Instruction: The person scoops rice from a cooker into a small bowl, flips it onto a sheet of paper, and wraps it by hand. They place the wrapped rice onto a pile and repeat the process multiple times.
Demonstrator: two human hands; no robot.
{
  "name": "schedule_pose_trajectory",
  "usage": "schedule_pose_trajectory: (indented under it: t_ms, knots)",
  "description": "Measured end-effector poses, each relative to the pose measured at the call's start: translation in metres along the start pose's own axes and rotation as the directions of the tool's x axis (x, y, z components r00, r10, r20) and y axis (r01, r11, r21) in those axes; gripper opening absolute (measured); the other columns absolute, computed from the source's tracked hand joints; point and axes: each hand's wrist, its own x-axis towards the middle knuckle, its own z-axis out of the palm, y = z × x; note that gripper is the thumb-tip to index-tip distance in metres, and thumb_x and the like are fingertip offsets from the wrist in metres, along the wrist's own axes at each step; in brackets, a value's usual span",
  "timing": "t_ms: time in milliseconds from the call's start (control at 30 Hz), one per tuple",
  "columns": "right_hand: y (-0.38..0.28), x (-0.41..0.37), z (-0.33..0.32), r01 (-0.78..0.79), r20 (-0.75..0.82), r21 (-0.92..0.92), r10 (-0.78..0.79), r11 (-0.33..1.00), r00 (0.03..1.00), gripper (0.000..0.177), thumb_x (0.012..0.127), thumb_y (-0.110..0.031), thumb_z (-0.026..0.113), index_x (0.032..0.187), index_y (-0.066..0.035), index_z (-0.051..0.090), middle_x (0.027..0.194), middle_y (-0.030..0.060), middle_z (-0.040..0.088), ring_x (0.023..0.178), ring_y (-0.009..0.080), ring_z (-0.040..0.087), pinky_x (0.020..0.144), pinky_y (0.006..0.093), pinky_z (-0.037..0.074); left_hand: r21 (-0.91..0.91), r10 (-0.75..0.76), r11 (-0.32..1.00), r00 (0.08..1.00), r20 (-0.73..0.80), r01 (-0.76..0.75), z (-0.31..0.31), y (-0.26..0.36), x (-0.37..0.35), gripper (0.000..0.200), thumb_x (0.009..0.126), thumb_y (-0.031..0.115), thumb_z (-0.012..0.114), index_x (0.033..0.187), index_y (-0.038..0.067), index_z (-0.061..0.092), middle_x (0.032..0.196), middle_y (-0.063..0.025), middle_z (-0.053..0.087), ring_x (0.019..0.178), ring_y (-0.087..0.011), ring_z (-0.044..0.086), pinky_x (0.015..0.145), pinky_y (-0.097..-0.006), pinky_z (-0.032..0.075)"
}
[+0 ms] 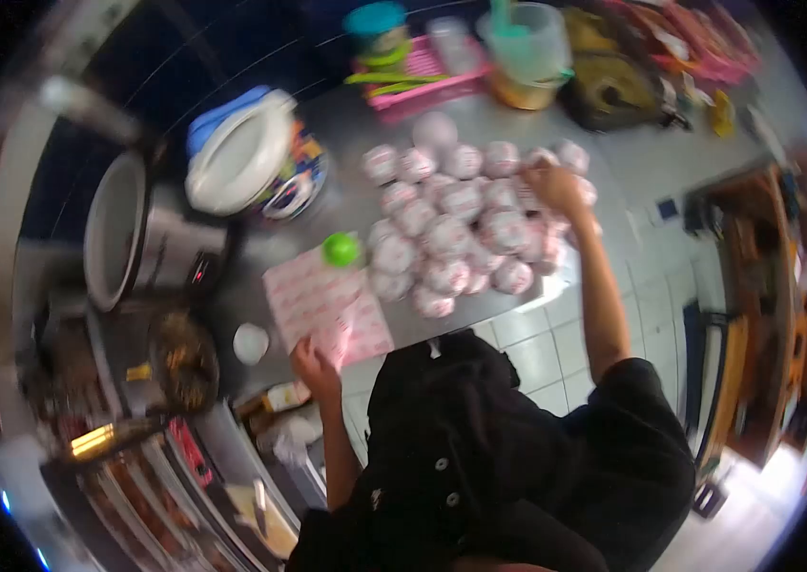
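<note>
On the metal counter lies a pile of round bundles (448, 235) wrapped in white paper with red print. My right hand (556, 188) reaches to the pile's far right side, its fingers curled down over a wrapped bundle (529, 195); blur hides whether it grips it. Left of the pile is a stack of pink printed wrapping paper (313, 296). At its near edge my left hand (316, 367) touches a raised sheet corner, fingers bent and blurred. A bright green round object (339, 250) sits on the paper's far corner.
A white bucket (246, 157) and a large pot (122, 234) stand at left, with a small white cup (251, 343) nearer. A pink basket (432, 91), a clear tub (527, 57) and a dark bag (613, 81) line the back. The counter edge runs before me.
</note>
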Motion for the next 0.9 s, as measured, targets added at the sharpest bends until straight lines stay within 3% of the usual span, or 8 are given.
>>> schedule_pose_trajectory:
  t_ms: [100, 133, 267, 400, 600, 667, 800, 900]
  knots:
    - [0.015, 0.024, -0.011, 0.247, 0.164, -0.235, -0.212, 0.94, 0.963, 0.043, 0.103, -0.042, 0.052, 0.111, -0.004, 0.071, 0.099, 0.0254, 0.071, 0.098, 0.0438, 0.068, 0.087, 0.0501, 0.051, -0.259, -0.116, 0.96, 0.993, -0.03, 0.104, 0.005, -0.031, 0.002, 0.028, 0.095, 0.008, 0.054, 0.118, -0.001, 0.064, 0.121, -0.0183, 0.063, 0.119, -0.035, 0.058, 0.101, -0.0431, 0.046]
    - [0.025, 0.027, -0.008, 0.259, 0.149, -0.344, -0.22, 0.903, 0.964, 0.042, 0.104, -0.039, 0.05, 0.109, -0.004, 0.072, 0.1, 0.0267, 0.071, 0.1, 0.0439, 0.067, 0.088, 0.0498, 0.05, -0.201, 0.003, 0.98, 0.998, 0.06, 0.009, 0.003, -0.033, 0.003, 0.025, 0.092, 0.007, 0.055, 0.113, 0.001, 0.067, 0.119, -0.0156, 0.064, 0.118, -0.0337, 0.058, 0.103, -0.0444, 0.044]
    - [0.028, 0.037, -0.012, 0.2, 0.247, -0.121, -0.166, 0.972, 0.955, 0.043, 0.104, -0.039, 0.049, 0.106, -0.003, 0.072, 0.101, 0.0278, 0.07, 0.102, 0.0454, 0.065, 0.086, 0.05, 0.05, -0.104, 0.251, 0.968, 0.91, 0.329, -0.229, 0.002, 0.004, -0.006, 0.014, 0.081, 0.004, 0.06, 0.086, 0.01, 0.072, 0.109, -0.0039, 0.069, 0.113, -0.0276, 0.061, 0.112, -0.0543, 0.03]
    - [0.026, 0.042, -0.014, 0.144, 0.238, -0.081, -0.121, 0.986, 0.964, 0.047, 0.104, -0.043, 0.049, 0.101, -0.001, 0.071, 0.1, 0.0264, 0.071, 0.099, 0.0465, 0.066, 0.083, 0.0512, 0.051, -0.126, 0.179, 0.981, 0.938, 0.299, -0.147, 0.017, 0.033, -0.007, 0.022, 0.089, 0.009, 0.06, 0.107, 0.017, 0.066, 0.108, -0.0017, 0.069, 0.11, -0.0271, 0.062, 0.114, -0.0601, 0.023]
    - [0.024, 0.045, -0.017, 0.023, 0.157, -0.134, -0.002, 0.991, 0.988, 0.048, 0.102, -0.045, 0.054, 0.101, -0.001, 0.072, 0.101, 0.0222, 0.072, 0.098, 0.044, 0.067, 0.083, 0.0498, 0.051, 0.161, 0.196, 0.948, 0.903, 0.382, -0.274, 0.023, 0.034, 0.032, 0.053, 0.093, 0.041, 0.065, 0.143, 0.026, 0.054, 0.158, -0.0174, 0.034, 0.147, -0.0459, 0.028, 0.115, -0.0739, 0.011]
    - [-0.021, 0.029, -0.032, 0.024, 0.056, -0.231, -0.011, 0.973, 0.998, 0.049, 0.101, -0.046, 0.056, 0.102, 0.0, 0.072, 0.102, 0.0213, 0.071, 0.098, 0.0416, 0.067, 0.083, 0.0483, 0.052, 0.181, 0.208, 0.936, 0.888, 0.41, -0.303, 0.028, 0.025, 0.04, 0.06, 0.094, 0.05, 0.062, 0.149, 0.029, 0.049, 0.164, -0.0183, 0.024, 0.151, -0.0489, 0.019, 0.113, -0.078, 0.005]
    - [-0.147, -0.021, -0.018, 0.041, -0.119, 0.061, -0.034, 0.997, 0.992, 0.038, 0.096, -0.03, 0.069, 0.125, -0.005, 0.066, 0.113, 0.0157, 0.071, 0.104, 0.0312, 0.068, 0.087, 0.0438, 0.052, 0.179, 0.229, 0.927, 0.874, 0.429, -0.331, 0.03, 0.024, 0.052, 0.066, 0.096, 0.06, 0.054, 0.155, 0.032, 0.043, 0.168, -0.0192, 0.017, 0.152, -0.0516, 0.011, 0.111, -0.0815, -0.001]
    - [-0.297, -0.078, 0.017, 0.084, 0.062, 0.175, -0.096, 0.981, 0.993, 0.075, 0.078, -0.032, 0.087, 0.142, -0.007, 0.053, 0.127, 0.0178, 0.065, 0.12, 0.0317, 0.062, 0.098, 0.0441, 0.05, 0.171, 0.252, 0.918, 0.859, 0.445, -0.358, 0.026, 0.022, 0.057, 0.068, 0.096, 0.062, 0.053, 0.156, 0.032, 0.041, 0.167, -0.0232, 0.015, 0.151, -0.0549, 0.008, 0.108, -0.084, 0.0]
